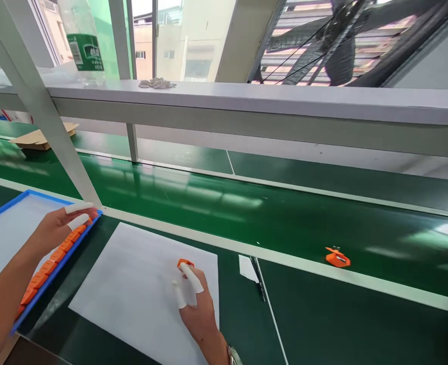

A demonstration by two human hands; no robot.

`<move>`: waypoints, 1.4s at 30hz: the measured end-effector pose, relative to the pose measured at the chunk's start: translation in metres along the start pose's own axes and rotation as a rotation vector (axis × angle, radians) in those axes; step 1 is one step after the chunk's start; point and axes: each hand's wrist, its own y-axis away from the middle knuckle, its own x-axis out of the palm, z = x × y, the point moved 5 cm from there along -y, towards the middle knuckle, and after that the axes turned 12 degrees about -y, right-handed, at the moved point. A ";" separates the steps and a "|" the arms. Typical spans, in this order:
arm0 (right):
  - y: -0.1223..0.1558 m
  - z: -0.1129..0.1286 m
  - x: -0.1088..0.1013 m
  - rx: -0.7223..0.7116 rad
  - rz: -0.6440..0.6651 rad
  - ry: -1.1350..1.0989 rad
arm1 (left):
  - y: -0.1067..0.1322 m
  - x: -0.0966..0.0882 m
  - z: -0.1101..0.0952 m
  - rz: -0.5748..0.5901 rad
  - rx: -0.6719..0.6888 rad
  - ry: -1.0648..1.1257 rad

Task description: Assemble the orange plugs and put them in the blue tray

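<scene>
My left hand (59, 225) reaches over the far right corner of a blue-rimmed tray (3, 207). White covers are on its fingers, which are stretched out and a little apart, their tips at the end of a row of orange plastic pieces (49, 266). The row lies along the tray's right side. Over a white sheet of paper (144, 294), my right hand (199, 304), also with white finger covers, pinches a small orange plastic piece (185, 262) at its fingertips. Part of that piece is hidden by the fingers.
Another orange part (338, 257) lies on the green conveyor belt (285, 223) beyond the bench. Right of the paper are a white scrap (248, 267) and a dark pen-like item (260, 284). A slanted metal post (52, 116) rises beside the tray. A bottle (83, 45) stands on the shelf.
</scene>
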 end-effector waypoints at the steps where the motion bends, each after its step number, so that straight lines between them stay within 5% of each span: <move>1: -0.004 -0.002 -0.008 0.016 -0.006 0.060 | 0.011 0.016 -0.009 0.087 0.047 0.042; 8: -0.015 -0.032 -0.026 0.298 0.161 0.087 | 0.071 0.171 -0.037 0.667 0.326 0.154; 13: -0.020 -0.028 -0.009 0.236 0.075 0.041 | 0.089 0.228 -0.057 0.800 0.176 0.431; 17: -0.024 -0.010 0.008 0.166 0.174 0.013 | 0.092 0.231 -0.076 0.798 0.206 0.597; 21: -0.030 0.001 0.012 0.001 0.326 0.029 | 0.089 0.222 -0.068 0.665 0.266 0.421; 25: -0.035 -0.002 0.006 -0.141 0.280 0.049 | 0.090 0.218 -0.061 0.567 0.341 0.291; 35: -0.018 -0.033 0.013 0.493 0.071 -0.499 | 0.085 0.236 -0.053 0.679 0.127 0.612; 38: -0.017 -0.030 0.013 0.456 0.080 -0.466 | 0.084 0.238 -0.049 0.681 0.056 0.645; 42: -0.019 -0.020 0.015 0.179 0.192 -0.282 | 0.083 0.241 -0.044 0.632 -0.028 0.705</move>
